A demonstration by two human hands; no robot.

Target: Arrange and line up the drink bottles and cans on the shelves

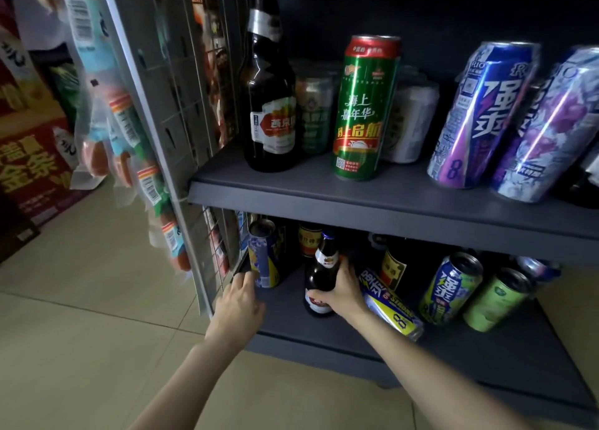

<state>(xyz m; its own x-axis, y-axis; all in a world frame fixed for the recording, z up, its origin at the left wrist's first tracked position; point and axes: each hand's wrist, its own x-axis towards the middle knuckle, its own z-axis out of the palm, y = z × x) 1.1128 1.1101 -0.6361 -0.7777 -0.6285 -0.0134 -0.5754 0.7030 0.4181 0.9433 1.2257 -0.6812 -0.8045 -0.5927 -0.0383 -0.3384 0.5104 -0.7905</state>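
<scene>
On the lower shelf [324, 335], the right hand [343, 292] gripped a small brown beer bottle [321, 279], fingers and thumb curled round its body just above a red-and-white label whose writing was too blurred to read. The bottle stood upright near the shelf's left end. The left hand [238, 303] reached in beside it with fingers relaxed and loosely extended, fingertips at the base of a blue-and-yellow can [264, 258] standing at the far left; whether they touched it could not be told.

Just right of the gripped bottle, a can marked "8" and "STRONG" [389, 303] lay on its side, touching the right wrist. Further right stood a blue-and-green can [449, 288] bearing "强爽", then a plain green can [496, 300]. Dark bottles with yellow labels stood behind in shadow.

On the upper shelf [389, 199], a tall brown bottle [267, 92] carried a label reading "燕京". Beside it stood a tall green can [366, 109] printed "海上嘉年华", with shrink-wrapped cans behind. To the right, a blue RIO can [483, 115] and a purple RIO can [551, 128], both marked "强爽", stood close together.

A wire grid panel [181, 105] hung with snack packets [129, 128] flanked the shelving's left side, beside a red carton [32, 164] with gold characters on the tiled floor [81, 316].
</scene>
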